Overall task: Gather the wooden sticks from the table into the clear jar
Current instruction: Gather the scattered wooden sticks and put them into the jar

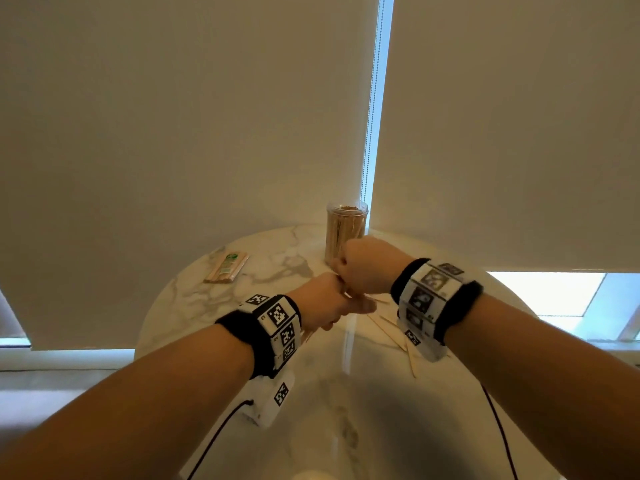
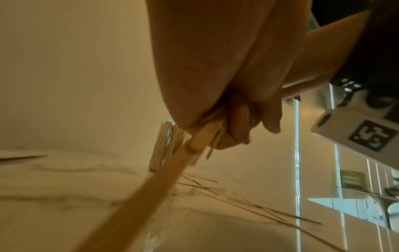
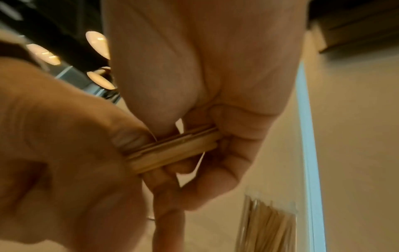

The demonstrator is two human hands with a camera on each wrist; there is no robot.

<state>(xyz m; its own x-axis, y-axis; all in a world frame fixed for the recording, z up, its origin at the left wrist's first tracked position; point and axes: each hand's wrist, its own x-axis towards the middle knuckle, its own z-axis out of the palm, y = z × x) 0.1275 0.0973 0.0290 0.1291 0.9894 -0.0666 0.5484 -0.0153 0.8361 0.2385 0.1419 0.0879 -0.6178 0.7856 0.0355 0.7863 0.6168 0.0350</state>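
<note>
A clear jar point(image 1: 346, 233) packed with upright wooden sticks stands at the far edge of the round marble table point(image 1: 194, 306). Just in front of it my two hands meet over the table. My left hand point(image 1: 341, 306) grips a bundle of wooden sticks point(image 2: 151, 187) in its curled fingers. My right hand point(image 1: 341, 268) pinches the other end of the same bundle point(image 3: 172, 151) between thumb and curled fingers. Several loose sticks point(image 1: 391, 330) lie scattered on the table under my right wrist. The jar point(image 3: 267, 228) shows low in the right wrist view.
A wrapped packet of sticks point(image 1: 227, 268) lies at the table's far left. Roller blinds hang right behind the table, with a bright gap behind the jar. The table's rim curves close on both sides. Thin cables run from both wrist bands.
</note>
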